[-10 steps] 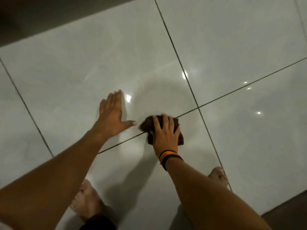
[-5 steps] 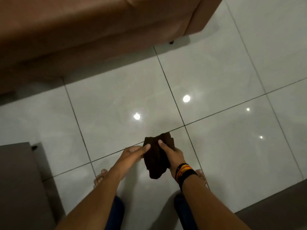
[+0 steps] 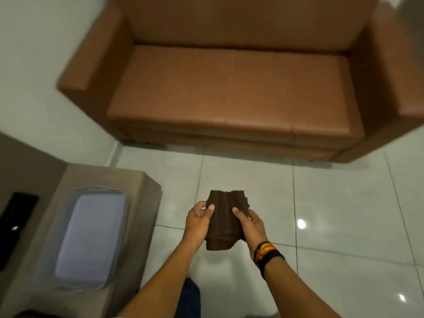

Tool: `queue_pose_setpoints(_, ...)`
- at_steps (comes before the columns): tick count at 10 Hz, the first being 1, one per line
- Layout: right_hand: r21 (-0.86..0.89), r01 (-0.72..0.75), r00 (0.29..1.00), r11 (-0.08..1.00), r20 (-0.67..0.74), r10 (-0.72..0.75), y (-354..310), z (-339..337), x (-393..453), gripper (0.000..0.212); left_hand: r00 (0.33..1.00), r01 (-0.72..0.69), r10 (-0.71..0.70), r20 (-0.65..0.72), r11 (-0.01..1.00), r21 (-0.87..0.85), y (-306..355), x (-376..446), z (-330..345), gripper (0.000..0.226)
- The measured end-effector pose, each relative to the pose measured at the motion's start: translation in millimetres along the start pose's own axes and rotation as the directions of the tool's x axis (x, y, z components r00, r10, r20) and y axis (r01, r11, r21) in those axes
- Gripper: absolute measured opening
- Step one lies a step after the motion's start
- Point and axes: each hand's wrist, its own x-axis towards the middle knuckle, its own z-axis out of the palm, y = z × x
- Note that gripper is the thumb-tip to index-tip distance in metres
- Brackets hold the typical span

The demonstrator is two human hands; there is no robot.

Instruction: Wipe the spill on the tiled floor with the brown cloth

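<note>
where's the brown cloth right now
In the head view the brown cloth is off the tiled floor, held between the left hand and right hand, in front of the sofa.

Brown leather sofa (image 3: 234, 88) fills twelve o'clock, backed against a pale wall (image 3: 34, 53). Glossy light tiled floor (image 3: 344, 203) below, ceiling lights glinting at four o'clock. A grey-brown low table (image 3: 128, 184) sits at eight o'clock.

I was looking into a living room in a home: a big brown sofa (image 3: 231, 88) stood by the white wall (image 3: 34, 53) (shiny pale floor tiles (image 3: 344, 203) below), with a low table (image 3: 128, 187) nearby.
</note>
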Motion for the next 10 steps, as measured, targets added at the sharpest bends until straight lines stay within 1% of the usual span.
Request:
queue_pose_setpoints(1, -0.159, 0.016, 0.991, 0.987, 0.135, 0.006, -9, 67, -24, 0.025, 0.987, -0.011, 0.002, -0.16, 0.999, -0.051, 1, -10, -74, 0.018)
queue_pose_setpoints(2, -0.292, 0.055, 0.975, 0.955, 0.22, 0.011, -7, 140, -37, 0.03, 0.956, 0.003, -0.035, -0.291, 0.994, -0.11, -6, -14, -147, 0.011)
queue_pose_setpoints(3, -0.404, 0.1, 0.965, 0.909, 0.26, 0.009, 8, 214, -43, 0.034, 0.914, 0.005, -0.069, -0.4, 0.987, -0.159, -22, -15, -214, 0.025)
queue_pose_setpoints(4, -0.541, 0.139, 0.945, 0.83, 0.323, 0.052, 38, 305, -41, 0.043, 0.846, 0.019, -0.151, -0.511, 0.967, -0.254, -61, -8, -287, 0.028)
queue_pose_setpoints(5, -0.631, 0.187, 0.933, 0.753, 0.353, 0.064, 49, 339, -36, 0.051, 0.812, 0.044, -0.19, -0.551, 0.963, -0.266, -74, -14, -308, 0.031)
queue_pose_setpoints(6, -0.714, 0.24, 0.91, 0.657, 0.401, 0.104, 86, 392, -20, 0.051, 0.763, 0.145, -0.246, -0.598, 0.966, -0.212, -118, -7, -350, 0.035)
queue_pose_setpoints(7, -0.764, 0.28, 0.885, 0.581, 0.44, 0.152, 117, 432, -4, 0.053, 0.748, 0.222, -0.357, -0.559, 0.929, -0.297, -156, -1, -374, 0.042)
queue_pose_setpoints(8, -0.78, 0.237, 0.9, 0.579, 0.401, 0.172, 143, 446, 10, 0.061, 0.783, 0.209, -0.355, -0.512, 0.924, -0.32, -181, 5, -381, 0.048)
queue_pose_setpoints(9, -0.764, 0.236, 0.9, 0.601, 0.405, 0.161, 140, 439, 0, 0.057, 0.778, 0.223, -0.252, -0.575, 0.967, -0.123, -179, 3, -375, 0.064)
queue_pose_setpoints(10, -0.708, 0.26, 0.893, 0.656, 0.435, 0.115, 122, 395, -36, 0.042, 0.734, 0.164, 0.059, -0.676, 0.951, 0.261, -142, 2, -374, 0.067)
